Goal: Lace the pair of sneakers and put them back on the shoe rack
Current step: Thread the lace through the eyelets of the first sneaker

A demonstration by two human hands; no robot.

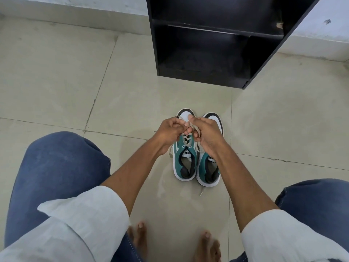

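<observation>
Two teal and white sneakers stand side by side on the tiled floor, toes pointing away from me. Over the left sneaker (pixel 184 163), my left hand (pixel 171 132) and my right hand (pixel 204 135) each pinch a strand of its beige lace (pixel 196 131), fingertips close together above the eyelets. The right sneaker (pixel 208 167) sits partly under my right wrist. One lace end (pixel 201 192) lies on the floor behind its heel. The black shoe rack (pixel 207 53) stands beyond the sneakers, its shelves bare.
My knees in blue jeans (pixel 60 167) flank the sneakers, and my bare feet (pixel 139 237) rest on the tiles at the bottom. A white wall (pixel 75 6) runs behind the rack. Beige floor tiles (pixel 56 82) spread to the left.
</observation>
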